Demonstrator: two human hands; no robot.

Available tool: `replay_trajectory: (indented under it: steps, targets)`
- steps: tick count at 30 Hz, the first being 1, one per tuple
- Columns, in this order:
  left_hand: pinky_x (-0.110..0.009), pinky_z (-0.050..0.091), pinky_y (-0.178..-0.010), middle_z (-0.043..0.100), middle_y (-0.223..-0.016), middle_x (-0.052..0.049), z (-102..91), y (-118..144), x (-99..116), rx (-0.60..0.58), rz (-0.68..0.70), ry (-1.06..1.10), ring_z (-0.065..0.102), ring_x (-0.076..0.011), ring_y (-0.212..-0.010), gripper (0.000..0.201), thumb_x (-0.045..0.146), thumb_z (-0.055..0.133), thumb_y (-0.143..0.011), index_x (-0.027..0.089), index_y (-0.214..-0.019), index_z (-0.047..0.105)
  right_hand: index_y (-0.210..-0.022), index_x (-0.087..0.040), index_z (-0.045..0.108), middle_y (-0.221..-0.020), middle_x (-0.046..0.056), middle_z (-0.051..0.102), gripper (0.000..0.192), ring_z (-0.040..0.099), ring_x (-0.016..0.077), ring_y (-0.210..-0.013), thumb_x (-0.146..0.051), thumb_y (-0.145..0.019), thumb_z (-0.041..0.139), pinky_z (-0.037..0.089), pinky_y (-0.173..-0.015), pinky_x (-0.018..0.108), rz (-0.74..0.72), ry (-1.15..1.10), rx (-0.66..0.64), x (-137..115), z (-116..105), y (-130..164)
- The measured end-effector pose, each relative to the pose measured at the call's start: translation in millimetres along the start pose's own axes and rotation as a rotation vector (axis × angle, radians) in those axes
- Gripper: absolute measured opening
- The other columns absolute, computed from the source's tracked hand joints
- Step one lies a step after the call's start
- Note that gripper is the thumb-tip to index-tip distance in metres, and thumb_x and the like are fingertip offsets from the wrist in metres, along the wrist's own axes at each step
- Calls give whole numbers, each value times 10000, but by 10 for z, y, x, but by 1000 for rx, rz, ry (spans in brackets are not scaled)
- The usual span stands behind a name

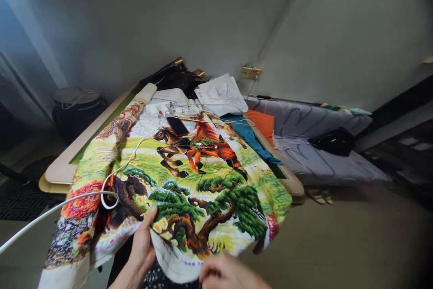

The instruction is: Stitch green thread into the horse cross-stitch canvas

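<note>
Embroidered cloth pinched in my left hand, lower centre.
Likely soft, limp; best held by its plain edge. I can't tell my right hand's grip.

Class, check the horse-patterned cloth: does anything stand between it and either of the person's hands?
Nothing visible does. The left hand pinches the horse-patterned cloth at its near edge; the blurred right hand is at that edge too. The white cable's loop lies left of both.

So I count two hands, one horse-patterned cloth, one phone, one table, one sofa, one wall socket.
</note>
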State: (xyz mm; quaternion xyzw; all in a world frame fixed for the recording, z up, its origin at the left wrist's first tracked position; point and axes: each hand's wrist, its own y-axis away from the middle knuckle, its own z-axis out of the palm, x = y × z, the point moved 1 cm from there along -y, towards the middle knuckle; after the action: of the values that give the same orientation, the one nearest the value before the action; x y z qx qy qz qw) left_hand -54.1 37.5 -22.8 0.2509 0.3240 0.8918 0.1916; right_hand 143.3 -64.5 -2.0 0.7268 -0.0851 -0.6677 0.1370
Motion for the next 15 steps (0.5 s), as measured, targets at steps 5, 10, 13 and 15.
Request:
replay_trajectory:
  steps: [5, 10, 13, 15]
  targets:
    - [-519, 520, -940, 757, -1038, -141, -49, -61, -38, -17, -11, 13, 703, -339, -967, 488, 206, 663, -797, 154, -1278, 598, -775, -175, 704, -705, 26, 683, 252, 599, 163, -636, -326, -883, 534, 449, -602, 247, -388, 431, 278, -1028, -516, -750]
    - [-542, 522, -920, 755, -1035, -151, -57, -50, -50, -9, -40, -12, 707, -351, -949, 487, 222, 660, -797, 134, -1271, 589, -817, -187, 720, -826, 42, 698, 194, 620, 175, -760, -165, -869, 534, 444, -722, 269, -548, 854, 332, -1278, -455, -1403]
    - [-531, 524, -918, 752, -1044, -156, -50, -36, -44, -8, -42, -12, 707, -351, -948, 482, 221, 663, -791, 126, -1259, 597, -744, -191, 728, -769, 35, 673, 169, 598, 173, -710, -115, -815, 595, 411, -666, 261, -516, 942, 280, -1220, -324, -1600]
    - [-526, 525, -917, 753, -1044, -151, -53, -39, -40, 5, -40, -10, 709, -349, -942, 494, 214, 666, -785, 131, -1266, 593, -668, -193, 716, -721, 20, 662, 169, 591, 164, -683, -99, -782, 634, 390, -637, 248, -499, 982, 245, -1194, -267, -1665]
